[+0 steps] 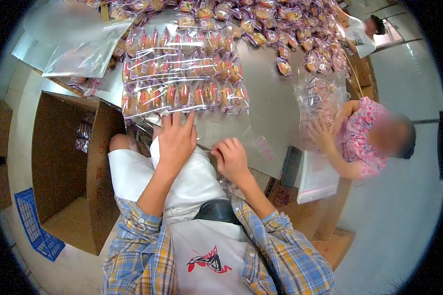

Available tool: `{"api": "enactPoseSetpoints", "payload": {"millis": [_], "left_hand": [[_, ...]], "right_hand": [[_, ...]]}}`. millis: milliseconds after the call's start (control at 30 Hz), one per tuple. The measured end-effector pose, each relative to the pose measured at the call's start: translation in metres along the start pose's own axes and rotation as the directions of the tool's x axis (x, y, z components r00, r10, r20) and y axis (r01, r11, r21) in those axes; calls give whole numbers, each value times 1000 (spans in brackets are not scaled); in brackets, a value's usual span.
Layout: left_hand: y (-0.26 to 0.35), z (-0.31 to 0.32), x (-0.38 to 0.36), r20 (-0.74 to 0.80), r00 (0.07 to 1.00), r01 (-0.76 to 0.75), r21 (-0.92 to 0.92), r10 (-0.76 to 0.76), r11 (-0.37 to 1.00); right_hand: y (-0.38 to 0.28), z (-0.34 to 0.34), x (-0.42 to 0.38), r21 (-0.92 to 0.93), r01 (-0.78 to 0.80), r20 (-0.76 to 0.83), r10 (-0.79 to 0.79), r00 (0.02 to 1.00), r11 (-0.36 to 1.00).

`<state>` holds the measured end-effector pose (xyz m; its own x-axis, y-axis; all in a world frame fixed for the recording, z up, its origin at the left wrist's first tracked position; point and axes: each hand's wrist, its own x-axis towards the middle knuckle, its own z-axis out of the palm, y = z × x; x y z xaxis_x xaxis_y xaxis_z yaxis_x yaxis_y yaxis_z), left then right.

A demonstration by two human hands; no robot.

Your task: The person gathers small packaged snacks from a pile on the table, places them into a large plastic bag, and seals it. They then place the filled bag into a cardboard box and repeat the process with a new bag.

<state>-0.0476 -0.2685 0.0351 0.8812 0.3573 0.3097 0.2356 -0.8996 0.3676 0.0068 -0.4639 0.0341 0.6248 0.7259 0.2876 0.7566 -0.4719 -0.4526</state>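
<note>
A large clear plastic bag lies on the metal table, filled with three rows of individually wrapped small breads. My left hand rests at the near edge of the lowest row, palm down with its fingers stretched out against the plastic. To its right, my right hand is closed in a pinch at the bag's loose near end. The thin film is hard to make out between those fingertips. Pink print shows on the plastic beyond my right hand.
Wrapped breads are heaped along the table's far side. An open cardboard box stands at my left, near a blue crate. Clear bags lie at far left. At right, a person in pink handles another bag beside a white stack.
</note>
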Motion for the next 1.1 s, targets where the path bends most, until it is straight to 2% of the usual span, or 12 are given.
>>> {"api": "enactPoseSetpoints", "payload": {"millis": [467, 567, 667, 733, 800, 867, 933, 967, 1033, 1100], "left_hand": [[1, 3, 0, -39, 999, -7, 11, 8, 1000], [2, 4, 0, -24, 1000, 0, 0, 0, 1000], [-1, 5, -2, -36, 999, -17, 42, 19, 999], [0, 5, -2, -3, 1000, -12, 43, 13, 999], [1, 6, -1, -22, 1000, -20, 39, 21, 999], [1, 8, -1, -29, 999, -34, 31, 34, 999], [-3, 9, -1, -35, 999, -36, 24, 37, 999], [-4, 8, -1, -35, 999, -38, 17, 38, 999], [-4, 8, -1, -36, 999, -38, 7, 38, 999], [-6, 12, -3, -75, 995, -64, 37, 67, 997]], "right_hand": [[-3, -1, 2, 12, -11, 3, 11, 1000, 1000], [-3, -18, 12, 118, 47, 57, -54, 997, 992], [11, -41, 8, 271, -7, -126, 43, 991, 963], [26, -58, 42, 239, 130, -475, -1, 880, 962], [46, -71, 82, 347, -102, -499, 275, 822, 932], [79, -75, 129, 322, -245, -447, 375, 812, 914], [116, -68, 164, 306, -221, -388, 334, 859, 926], [140, -61, 182, 126, -187, -426, 223, 877, 974], [168, -53, 216, -239, -103, -444, -14, 896, 966], [174, -55, 240, -367, -192, -314, 73, 947, 910]]}}
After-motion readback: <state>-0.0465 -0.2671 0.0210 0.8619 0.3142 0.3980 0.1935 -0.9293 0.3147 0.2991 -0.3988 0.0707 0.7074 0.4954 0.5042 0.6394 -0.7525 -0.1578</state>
